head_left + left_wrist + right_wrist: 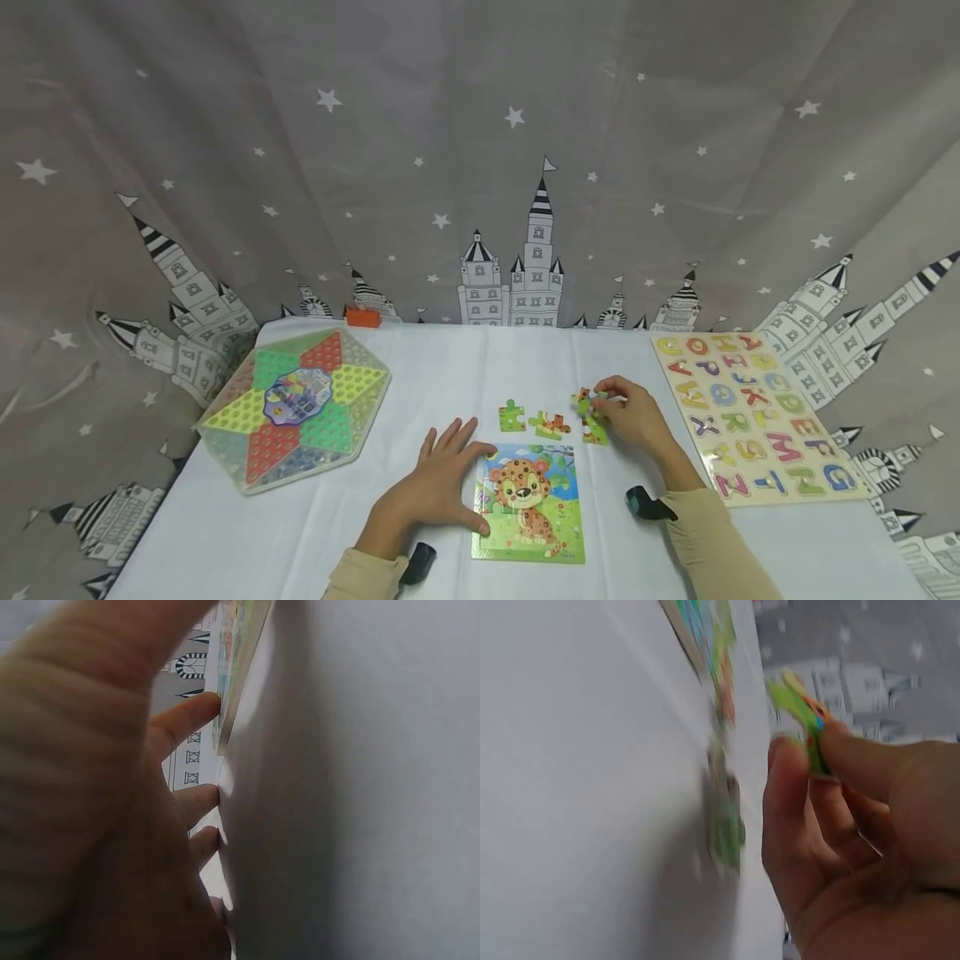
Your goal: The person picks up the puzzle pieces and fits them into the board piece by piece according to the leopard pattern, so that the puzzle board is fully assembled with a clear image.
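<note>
A leopard jigsaw puzzle board [551, 508] lies flat near the front of the table. My left hand [431, 492] rests at its left side, thumb on the lower left part and index fingertip at the upper left corner, other fingers spread over the cloth. In the left wrist view, the board's edge [247, 667] shows by the fingertips. My right hand [636, 421] pinches a green and orange jigsaw piece [799, 709] between thumb and fingers, raised off the table. Under that hand lies another green piece [595, 432]. Two more loose pieces, one green [512, 416], one spotted [551, 425], lie beyond the board.
On the left lies a hexagonal Chinese checkers board [352, 425]. A wooden alphabet board [738, 417] with colourful letters lies on the right. A small orange box [363, 317] sits at the table's back edge, before a grey curtain [420, 108] with castles.
</note>
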Demonstrator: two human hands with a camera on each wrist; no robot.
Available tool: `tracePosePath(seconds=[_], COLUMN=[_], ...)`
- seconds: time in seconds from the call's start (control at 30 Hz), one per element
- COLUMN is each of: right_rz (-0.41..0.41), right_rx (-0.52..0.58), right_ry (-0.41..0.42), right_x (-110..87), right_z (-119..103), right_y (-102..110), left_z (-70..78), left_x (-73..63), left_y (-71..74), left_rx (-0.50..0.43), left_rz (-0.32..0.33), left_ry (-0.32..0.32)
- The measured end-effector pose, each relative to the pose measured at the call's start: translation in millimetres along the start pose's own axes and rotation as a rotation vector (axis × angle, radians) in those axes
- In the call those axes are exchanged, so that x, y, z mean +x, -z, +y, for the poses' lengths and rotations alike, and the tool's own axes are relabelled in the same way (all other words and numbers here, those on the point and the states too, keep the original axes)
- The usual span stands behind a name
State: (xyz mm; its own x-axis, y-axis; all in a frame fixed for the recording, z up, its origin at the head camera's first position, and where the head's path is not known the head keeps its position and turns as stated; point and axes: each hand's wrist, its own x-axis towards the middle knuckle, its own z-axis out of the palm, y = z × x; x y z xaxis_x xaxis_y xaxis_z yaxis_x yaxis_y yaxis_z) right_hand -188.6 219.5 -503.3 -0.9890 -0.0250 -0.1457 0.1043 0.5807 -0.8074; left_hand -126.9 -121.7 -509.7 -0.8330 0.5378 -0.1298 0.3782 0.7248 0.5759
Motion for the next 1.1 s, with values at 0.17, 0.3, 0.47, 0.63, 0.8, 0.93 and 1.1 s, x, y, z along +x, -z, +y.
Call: tracePosePath(seconds=[0.17, 0.3, 0.47, 0.63, 0.8, 0.93, 1.1], right_rz=[-0.227, -0.312, -0.329, -0.327, -0.289, -0.242, -0.238], right_rx=[0.048, -0.070, -0.150, -0.189, -0.234, -0.272, -0.291], right_ry=[0.081, 0.159, 0.197, 0.250, 0.253, 0.236, 0.228], right_x=[-37.6, -54.6, -64.2, -71.9, -71.9, -68.3, -64.5], right_z=[-11.2, -16.5, -22.4, -29.5, -35.3, -41.3, -44.7], right_y=[-17.2, -28.3, -35.3, -41.1, -46.3, -49.0, -50.4], left_z=[4.3, 7.8, 9.1, 8.9, 9.7, 9.0, 5.7], left_x=[-2.3, -2.3, 0.7, 2.9, 3.5, 4.5, 6.1], left_y=[1.0, 0.9, -2.6, -5.7, -6.4, -7.3, -9.8], left_rx=[0.022, 0.000, 0.010, 0.028, 0.031, 0.039, 0.058], left_rz=[-0.010, -0.001, 0.012, 0.036, 0.053, 0.065, 0.077], left_ry=[0.016, 0.023, 0.033, 0.048, 0.056, 0.057, 0.059])
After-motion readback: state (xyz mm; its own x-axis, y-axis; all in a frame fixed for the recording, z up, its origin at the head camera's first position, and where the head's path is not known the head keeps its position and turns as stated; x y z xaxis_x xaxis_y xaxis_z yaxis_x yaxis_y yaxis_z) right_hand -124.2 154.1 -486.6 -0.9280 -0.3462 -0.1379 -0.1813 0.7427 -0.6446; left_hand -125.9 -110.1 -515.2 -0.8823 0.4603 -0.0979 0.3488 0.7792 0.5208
